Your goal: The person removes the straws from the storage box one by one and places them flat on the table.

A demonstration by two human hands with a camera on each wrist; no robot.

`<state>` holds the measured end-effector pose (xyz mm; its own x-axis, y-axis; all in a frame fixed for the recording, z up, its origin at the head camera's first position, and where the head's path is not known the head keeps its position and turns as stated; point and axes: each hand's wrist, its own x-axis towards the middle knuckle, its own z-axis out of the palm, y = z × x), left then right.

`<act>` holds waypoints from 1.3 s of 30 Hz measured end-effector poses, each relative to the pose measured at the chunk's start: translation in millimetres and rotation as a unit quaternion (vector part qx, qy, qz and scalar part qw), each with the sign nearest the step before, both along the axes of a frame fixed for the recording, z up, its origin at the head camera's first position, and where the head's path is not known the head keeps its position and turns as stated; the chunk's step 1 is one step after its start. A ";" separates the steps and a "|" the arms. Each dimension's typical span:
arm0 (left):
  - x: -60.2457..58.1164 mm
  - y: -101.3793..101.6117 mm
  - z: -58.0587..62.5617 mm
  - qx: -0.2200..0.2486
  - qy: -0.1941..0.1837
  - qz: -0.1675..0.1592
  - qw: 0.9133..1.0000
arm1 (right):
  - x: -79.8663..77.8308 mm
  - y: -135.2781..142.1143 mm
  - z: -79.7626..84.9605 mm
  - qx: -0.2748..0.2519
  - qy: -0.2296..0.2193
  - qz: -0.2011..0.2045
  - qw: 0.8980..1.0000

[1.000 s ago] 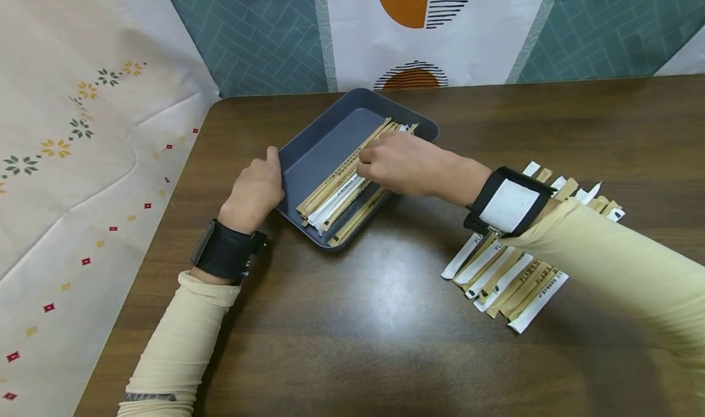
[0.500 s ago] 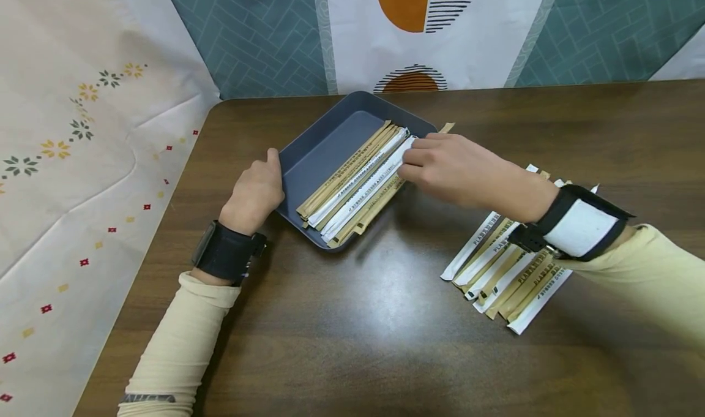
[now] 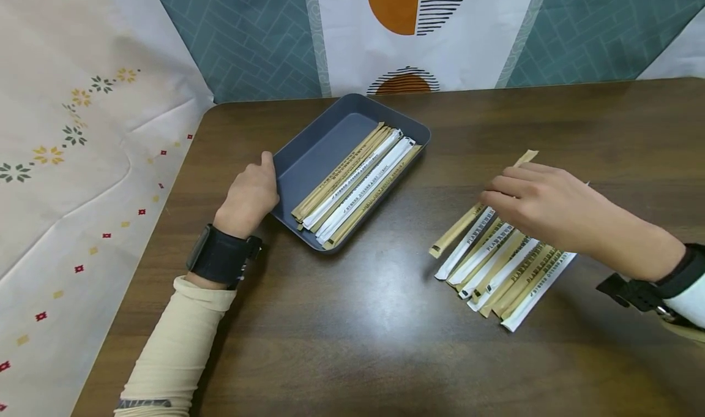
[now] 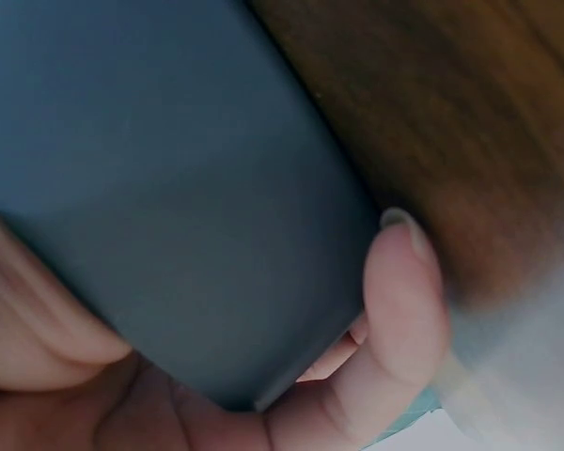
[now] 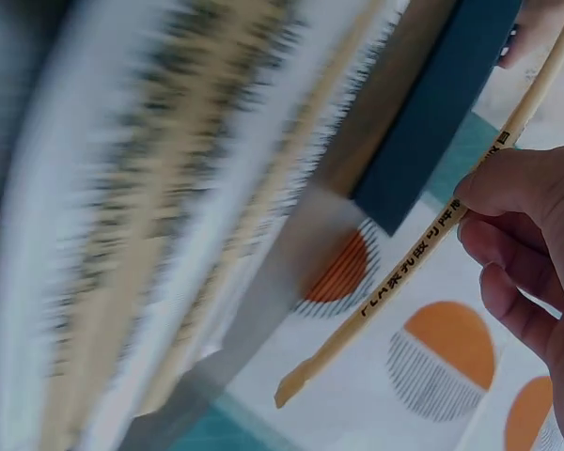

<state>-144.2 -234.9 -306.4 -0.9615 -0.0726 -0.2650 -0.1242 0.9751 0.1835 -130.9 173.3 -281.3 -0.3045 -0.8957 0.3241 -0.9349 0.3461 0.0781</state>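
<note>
My left hand (image 3: 248, 196) holds the near-left rim of a dark grey-blue tray (image 3: 314, 160); in the left wrist view its fingers (image 4: 404, 310) curl round the tray's corner. Several slim paper-wrapped sticks, tan and white with printed letters, lie side by side in the tray's right part. To the right, my right hand (image 3: 534, 202) pinches one tan paper-wrapped stick (image 3: 454, 230) at the left edge of a second row of sticks (image 3: 509, 270) on the table. The right wrist view shows that stick (image 5: 385, 287) between thumb and fingers. The hand hides the row's far ends.
The brown wooden table (image 3: 352, 331) carries the tray and the row of sticks. Behind its far edge hangs a teal and white cloth (image 3: 264, 37) with orange circles. A white flowered cloth (image 3: 99, 190) drapes along the left side.
My right hand reached into the tray, came away gripping a tan paper-wrapped stick, and moved right to the row on the table. My left hand stays on the tray.
</note>
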 end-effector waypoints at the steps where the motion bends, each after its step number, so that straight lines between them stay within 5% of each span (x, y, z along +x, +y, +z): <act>1: 0.3 0.1 0.2 0.000 0.000 0.000 1.000 | 2.9 5.2 -1.7 0.001 -0.003 -0.003 1.000; 10: 0.4 0.0 0.4 0.002 0.000 0.003 1.000 | 21.7 40.1 -22.5 -0.003 0.008 -0.014 1.000; 23: 1.1 0.0 1.1 0.002 -0.003 0.005 1.000 | 37.8 48.2 -40.4 -0.021 -0.008 -0.052 0.998; 39: 2.6 0.9 -0.1 0.002 0.011 -0.003 1.000 | 11.2 26.9 -23.0 -0.046 -0.042 -0.020 0.998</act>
<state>-141.6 -234.0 -306.5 -0.9676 -0.0665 -0.2436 -0.1148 0.9750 0.1900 -119.7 200.2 -304.3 -0.3689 -0.8497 0.3768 -0.9222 0.3853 -0.0341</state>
